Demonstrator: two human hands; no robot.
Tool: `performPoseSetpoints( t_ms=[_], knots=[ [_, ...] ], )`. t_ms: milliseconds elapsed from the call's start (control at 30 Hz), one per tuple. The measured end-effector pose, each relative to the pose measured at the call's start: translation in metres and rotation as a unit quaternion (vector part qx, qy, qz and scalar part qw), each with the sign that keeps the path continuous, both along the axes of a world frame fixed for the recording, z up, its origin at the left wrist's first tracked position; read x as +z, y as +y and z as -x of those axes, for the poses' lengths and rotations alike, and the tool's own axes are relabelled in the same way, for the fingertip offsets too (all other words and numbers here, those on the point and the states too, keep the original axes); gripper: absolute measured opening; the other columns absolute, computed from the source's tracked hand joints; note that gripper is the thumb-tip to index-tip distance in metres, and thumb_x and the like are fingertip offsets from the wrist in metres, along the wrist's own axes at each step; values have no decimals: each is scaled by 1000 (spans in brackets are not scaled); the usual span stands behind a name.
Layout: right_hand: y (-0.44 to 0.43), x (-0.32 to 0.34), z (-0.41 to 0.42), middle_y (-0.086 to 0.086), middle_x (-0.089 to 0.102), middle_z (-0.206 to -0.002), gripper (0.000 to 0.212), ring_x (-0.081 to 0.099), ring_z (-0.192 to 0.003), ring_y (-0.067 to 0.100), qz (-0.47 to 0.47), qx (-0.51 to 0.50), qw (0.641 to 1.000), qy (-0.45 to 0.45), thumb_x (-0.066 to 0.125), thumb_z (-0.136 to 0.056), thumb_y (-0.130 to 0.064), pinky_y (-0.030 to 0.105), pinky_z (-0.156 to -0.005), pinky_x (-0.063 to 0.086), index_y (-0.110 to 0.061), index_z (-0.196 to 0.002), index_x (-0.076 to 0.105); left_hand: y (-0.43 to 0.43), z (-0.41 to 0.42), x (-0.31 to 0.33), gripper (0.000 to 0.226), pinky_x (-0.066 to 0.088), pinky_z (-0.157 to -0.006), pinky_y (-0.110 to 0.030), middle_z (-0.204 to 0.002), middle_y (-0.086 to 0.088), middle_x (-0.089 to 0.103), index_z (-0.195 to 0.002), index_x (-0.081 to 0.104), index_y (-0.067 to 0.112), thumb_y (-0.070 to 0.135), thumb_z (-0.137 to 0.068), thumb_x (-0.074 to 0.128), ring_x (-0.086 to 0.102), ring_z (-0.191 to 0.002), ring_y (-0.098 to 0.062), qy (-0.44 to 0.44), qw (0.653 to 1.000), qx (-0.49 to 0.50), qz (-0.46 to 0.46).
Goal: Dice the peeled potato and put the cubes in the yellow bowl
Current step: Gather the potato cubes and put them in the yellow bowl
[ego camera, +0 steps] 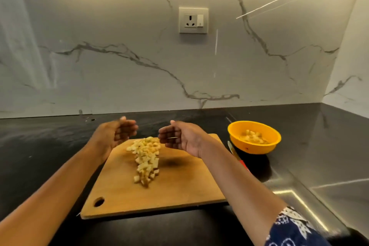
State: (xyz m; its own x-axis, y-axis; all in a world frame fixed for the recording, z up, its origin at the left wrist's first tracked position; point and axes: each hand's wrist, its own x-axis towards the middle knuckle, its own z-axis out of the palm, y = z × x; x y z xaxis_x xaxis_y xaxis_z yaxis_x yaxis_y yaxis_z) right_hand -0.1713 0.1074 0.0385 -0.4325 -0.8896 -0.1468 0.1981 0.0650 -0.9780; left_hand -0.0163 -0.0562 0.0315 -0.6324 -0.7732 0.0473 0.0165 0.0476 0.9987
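Left hand (114, 135) and right hand (180, 136) hover cupped, fingers half-curled and empty, either side of the potato cubes (146, 159) piled on the cutting board (179, 185); the yellow bowl (253, 148) stands to the right on the tabletop, some cubes inside

left hand (117, 136) is hovering cupped, palm facing inward, fingers loosely curled | right hand (180, 138) is mirroring it, palm facing left | forearms are reaching forward, hands apart, gripping nothing
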Motion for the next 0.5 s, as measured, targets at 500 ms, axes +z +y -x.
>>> performPoseSetpoints(
  t_ms=[500],
  knots=[
    [-5, -4, -10, 8, 47, -57, 93, 38, -46, 13, 264, -68, 915, -298, 13, -89, -74, 20, -39, 29, 0, -80, 70, 58, 12, 7, 83, 49, -92, -39, -108, -14, 70, -113, 64, 3, 66, -90, 16, 67, -101, -26, -23, 982, -150, -111]
  ],
)
